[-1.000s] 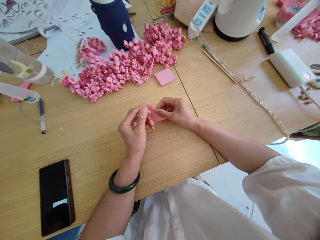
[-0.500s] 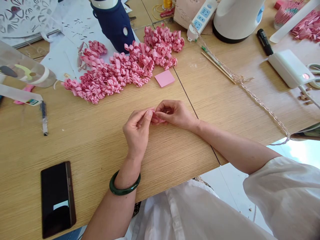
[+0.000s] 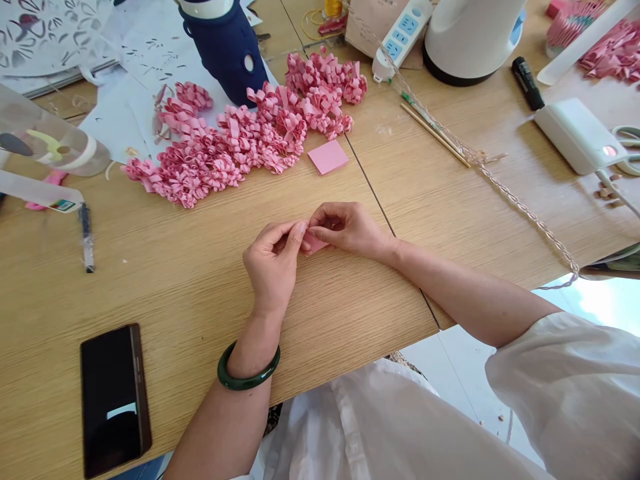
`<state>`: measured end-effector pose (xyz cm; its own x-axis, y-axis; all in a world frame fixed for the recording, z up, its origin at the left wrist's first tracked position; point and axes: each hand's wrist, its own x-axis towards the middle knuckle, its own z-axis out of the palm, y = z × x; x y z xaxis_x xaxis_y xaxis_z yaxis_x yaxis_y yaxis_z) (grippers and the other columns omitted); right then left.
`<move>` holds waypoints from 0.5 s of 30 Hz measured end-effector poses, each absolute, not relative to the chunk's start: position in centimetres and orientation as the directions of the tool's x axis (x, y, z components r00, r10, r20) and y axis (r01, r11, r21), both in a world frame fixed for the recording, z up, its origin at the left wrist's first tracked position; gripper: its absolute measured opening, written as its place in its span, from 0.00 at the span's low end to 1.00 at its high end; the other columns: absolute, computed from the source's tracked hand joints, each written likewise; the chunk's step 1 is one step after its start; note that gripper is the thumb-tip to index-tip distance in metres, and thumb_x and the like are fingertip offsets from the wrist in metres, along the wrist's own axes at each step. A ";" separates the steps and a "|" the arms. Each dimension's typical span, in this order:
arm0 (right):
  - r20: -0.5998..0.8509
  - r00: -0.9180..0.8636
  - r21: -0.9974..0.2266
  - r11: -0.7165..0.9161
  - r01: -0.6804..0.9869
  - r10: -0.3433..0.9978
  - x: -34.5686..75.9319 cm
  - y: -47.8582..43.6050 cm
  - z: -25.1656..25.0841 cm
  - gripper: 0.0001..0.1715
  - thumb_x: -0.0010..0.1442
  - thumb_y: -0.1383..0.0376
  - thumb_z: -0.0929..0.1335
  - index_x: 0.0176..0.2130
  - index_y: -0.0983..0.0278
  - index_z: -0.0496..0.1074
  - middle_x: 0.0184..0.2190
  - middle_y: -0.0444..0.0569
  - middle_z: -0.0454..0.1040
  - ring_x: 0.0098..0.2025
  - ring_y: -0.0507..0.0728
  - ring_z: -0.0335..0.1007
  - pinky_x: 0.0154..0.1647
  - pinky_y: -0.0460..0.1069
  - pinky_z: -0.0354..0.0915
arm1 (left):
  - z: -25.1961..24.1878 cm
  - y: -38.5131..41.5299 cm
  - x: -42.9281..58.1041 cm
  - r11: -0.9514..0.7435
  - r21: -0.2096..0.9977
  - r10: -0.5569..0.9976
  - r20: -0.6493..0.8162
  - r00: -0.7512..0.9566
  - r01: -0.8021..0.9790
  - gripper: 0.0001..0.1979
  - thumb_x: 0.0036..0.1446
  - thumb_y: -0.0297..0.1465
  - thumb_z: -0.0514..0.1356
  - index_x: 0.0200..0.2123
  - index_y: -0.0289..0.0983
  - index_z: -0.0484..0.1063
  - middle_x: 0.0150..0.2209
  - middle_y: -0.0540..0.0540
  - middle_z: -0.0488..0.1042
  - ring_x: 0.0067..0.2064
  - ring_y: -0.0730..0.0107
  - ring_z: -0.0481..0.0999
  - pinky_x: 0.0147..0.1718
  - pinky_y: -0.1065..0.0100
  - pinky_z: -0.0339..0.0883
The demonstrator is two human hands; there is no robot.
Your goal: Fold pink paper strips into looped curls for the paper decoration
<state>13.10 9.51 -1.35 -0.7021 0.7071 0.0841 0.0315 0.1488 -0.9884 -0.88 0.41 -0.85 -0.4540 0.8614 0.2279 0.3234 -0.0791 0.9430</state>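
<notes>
Fingertips of both hands meet over the table, pinching a small piece of pink paper. My left hand is closed, thumb pressed against the paper's left end; a dark green bangle circles that wrist. From the right, my right hand is closed in a pinch on the same paper. Much of the piece is hidden behind the fingers. Just beyond the hands lies a flat pink paper square. Behind it spreads a heap of curled pink paper flowers.
A dark blue bottle stands behind the heap. A phone lies at lower left, a pen above it. To the right are a power strip, a white kettle, a twisted cord and a white adapter.
Between the fingers the pink paper has shifted, and a flat face of it now shows below the right fingers. Both hands stay in nearly the same place.
</notes>
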 end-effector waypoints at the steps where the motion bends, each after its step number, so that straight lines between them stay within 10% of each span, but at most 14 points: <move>1: 0.089 -0.702 -0.987 0.156 0.032 0.706 13.1 9.6 -1.4 0.11 0.61 0.61 0.71 0.34 0.68 0.73 0.28 0.44 0.74 0.29 0.48 0.67 0.29 0.43 0.63 | -0.9 0.4 -0.9 -0.073 0.945 0.860 0.222 -0.459 0.320 0.07 0.61 0.34 0.66 0.34 0.38 0.81 0.28 0.49 0.78 0.27 0.75 0.75 0.33 0.71 0.74; 15: 0.029 -0.716 -0.996 0.078 0.036 0.697 13.2 9.3 -1.1 0.13 0.63 0.59 0.70 0.34 0.68 0.72 0.28 0.46 0.77 0.29 0.50 0.73 0.29 0.44 0.67 | -1.1 0.4 -0.9 -0.006 0.979 0.881 0.102 -0.462 0.203 0.17 0.65 0.44 0.61 0.33 0.36 0.80 0.27 0.47 0.78 0.27 0.73 0.76 0.29 0.72 0.73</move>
